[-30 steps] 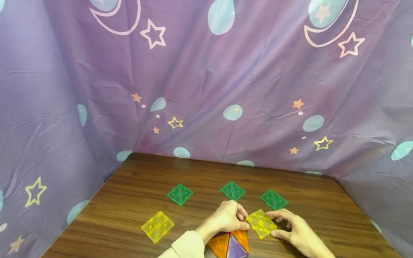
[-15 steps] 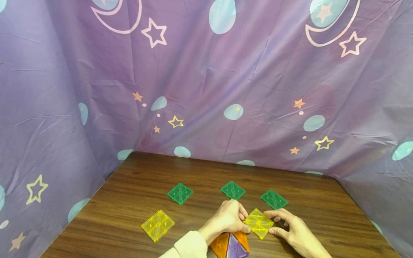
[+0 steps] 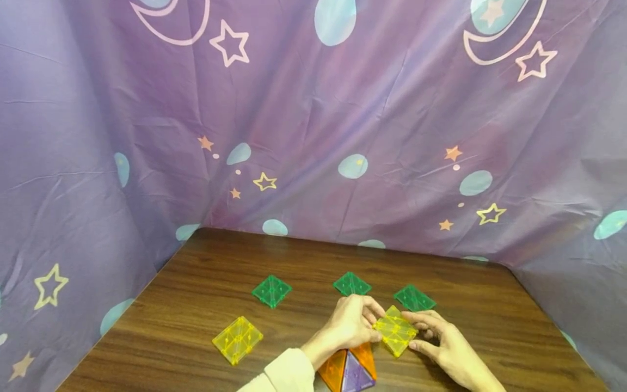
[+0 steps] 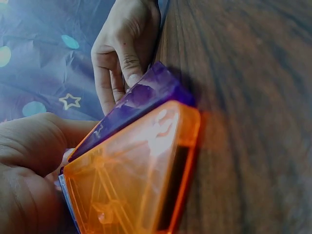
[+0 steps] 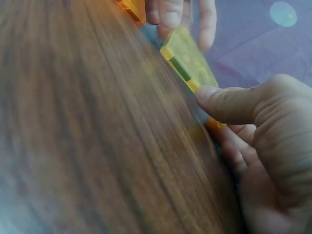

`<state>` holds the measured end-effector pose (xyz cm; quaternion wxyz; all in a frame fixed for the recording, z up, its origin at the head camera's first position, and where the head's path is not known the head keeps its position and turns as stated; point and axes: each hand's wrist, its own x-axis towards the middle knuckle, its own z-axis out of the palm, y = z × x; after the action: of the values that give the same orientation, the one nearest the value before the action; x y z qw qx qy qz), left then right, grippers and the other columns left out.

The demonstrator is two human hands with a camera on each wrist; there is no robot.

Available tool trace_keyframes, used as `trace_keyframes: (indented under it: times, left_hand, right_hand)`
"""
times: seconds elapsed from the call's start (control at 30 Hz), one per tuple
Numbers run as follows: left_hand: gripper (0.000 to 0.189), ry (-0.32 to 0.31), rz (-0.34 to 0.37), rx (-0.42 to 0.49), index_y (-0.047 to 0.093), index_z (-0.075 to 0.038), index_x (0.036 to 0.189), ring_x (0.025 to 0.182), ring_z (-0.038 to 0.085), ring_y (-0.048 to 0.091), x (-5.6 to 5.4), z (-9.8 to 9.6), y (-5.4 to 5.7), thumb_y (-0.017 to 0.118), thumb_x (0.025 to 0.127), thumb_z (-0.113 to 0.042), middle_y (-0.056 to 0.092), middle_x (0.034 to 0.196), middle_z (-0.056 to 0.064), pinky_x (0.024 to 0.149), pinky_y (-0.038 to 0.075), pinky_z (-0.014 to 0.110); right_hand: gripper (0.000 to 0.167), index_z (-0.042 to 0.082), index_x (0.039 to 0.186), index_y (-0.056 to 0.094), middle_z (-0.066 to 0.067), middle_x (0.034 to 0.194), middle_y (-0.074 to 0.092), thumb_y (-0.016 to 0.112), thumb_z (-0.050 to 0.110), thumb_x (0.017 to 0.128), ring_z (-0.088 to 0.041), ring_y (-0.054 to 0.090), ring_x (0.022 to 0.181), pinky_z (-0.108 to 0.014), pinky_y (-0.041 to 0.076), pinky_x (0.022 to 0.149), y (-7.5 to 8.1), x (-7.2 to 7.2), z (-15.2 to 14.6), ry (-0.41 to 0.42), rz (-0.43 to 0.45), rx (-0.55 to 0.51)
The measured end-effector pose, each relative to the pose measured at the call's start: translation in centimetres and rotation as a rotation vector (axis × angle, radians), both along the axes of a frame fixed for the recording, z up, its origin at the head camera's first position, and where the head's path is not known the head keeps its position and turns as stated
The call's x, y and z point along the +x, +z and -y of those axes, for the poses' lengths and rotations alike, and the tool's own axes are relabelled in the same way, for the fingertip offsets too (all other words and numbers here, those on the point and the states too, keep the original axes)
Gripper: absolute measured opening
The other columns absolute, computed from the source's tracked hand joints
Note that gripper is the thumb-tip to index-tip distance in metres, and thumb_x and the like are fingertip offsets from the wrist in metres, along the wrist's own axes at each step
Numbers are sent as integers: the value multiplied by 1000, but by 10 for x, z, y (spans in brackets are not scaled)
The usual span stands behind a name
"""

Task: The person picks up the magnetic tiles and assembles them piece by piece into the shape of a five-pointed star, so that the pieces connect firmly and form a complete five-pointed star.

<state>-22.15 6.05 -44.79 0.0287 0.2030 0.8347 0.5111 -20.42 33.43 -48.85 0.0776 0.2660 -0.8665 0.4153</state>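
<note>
A translucent yellow square magnetic tile (image 3: 395,330) is between my two hands in the head view. My right hand (image 3: 448,345) pinches its right edge, with the thumb (image 5: 214,100) on its near face and fingers beneath in the right wrist view. At its left corner are the thumb and forefinger of my left hand (image 3: 350,324). Under my left wrist stands a raised shape of orange triangle tiles (image 3: 334,370) and purple triangle tiles (image 3: 357,375), partly hidden by that hand. In the left wrist view its orange side (image 4: 112,180) leans close beside the left palm.
Three green square tiles lie in a row farther back: left (image 3: 271,291), middle (image 3: 351,283) and right (image 3: 415,298). Another yellow tile (image 3: 238,340) lies at the left of the brown wooden table (image 3: 206,272). A purple patterned cloth (image 3: 294,109) hangs around the table.
The yellow tile has turned a little between the hands and shifted slightly up in the head view. The head view has tipped slightly; the other tiles stay in place.
</note>
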Motion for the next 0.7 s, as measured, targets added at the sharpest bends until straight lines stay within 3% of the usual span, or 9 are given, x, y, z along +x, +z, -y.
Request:
trace_keyframes:
  times: [0.07, 0.2, 0.27, 0.43, 0.6, 0.7]
  left_hand:
    - [37, -6, -13, 25, 85, -8, 102, 67, -1, 66, -1, 0, 1, 100, 72, 8, 76, 82, -1, 67, 57, 16]
    - [33, 12, -25, 45, 87, -8, 97, 66, -2, 68, -3, 1, 3, 101, 72, 7, 79, 81, -1, 65, 58, 15]
    - [32, 16, -13, 54, 87, -9, 97, 65, -1, 70, -3, 2, 4, 101, 72, 7, 81, 81, 0, 65, 59, 16]
    - [31, -29, 27, 52, 87, -10, 106, 71, 1, 74, 0, 12, 5, 99, 78, 0, 84, 91, 2, 71, 62, 19]
    - [29, -79, -6, -33, 84, -14, 119, 90, 2, 71, 3, 41, 7, 93, 93, -26, 81, 110, -3, 84, 61, 25]
    - [35, -128, -47, -115, 83, -19, 120, 98, 3, 67, 2, 60, 7, 94, 92, -37, 79, 113, -8, 89, 56, 26]
  right_hand:
    - [51, 3, 148, 67, -18, 137, 67, 82, 5, 99, -8, 72, 98, -26, 61, 73, 1, -1, 0, 55, 22, -54]
    - [42, 0, 147, 68, -20, 141, 66, 74, 3, 105, -6, 72, 113, -23, 63, 84, 2, -1, 1, 103, 100, -131]
    - [37, 2, 145, 71, -16, 141, 69, 72, 6, 108, -5, 69, 122, -22, 60, 96, 2, -1, 1, 86, 119, -134]
    - [31, 8, 140, 76, -12, 137, 73, 70, 10, 110, -4, 67, 124, -22, 58, 96, -1, 0, 2, 31, 162, -141]
    - [31, 11, 140, 77, -11, 140, 72, 70, 15, 110, -4, 65, 128, -23, 58, 100, -2, 1, 3, 20, 215, -138]
    - [31, 11, 140, 77, -11, 140, 72, 71, 15, 110, -3, 64, 128, -23, 57, 100, 0, 2, 1, 15, 233, -140]
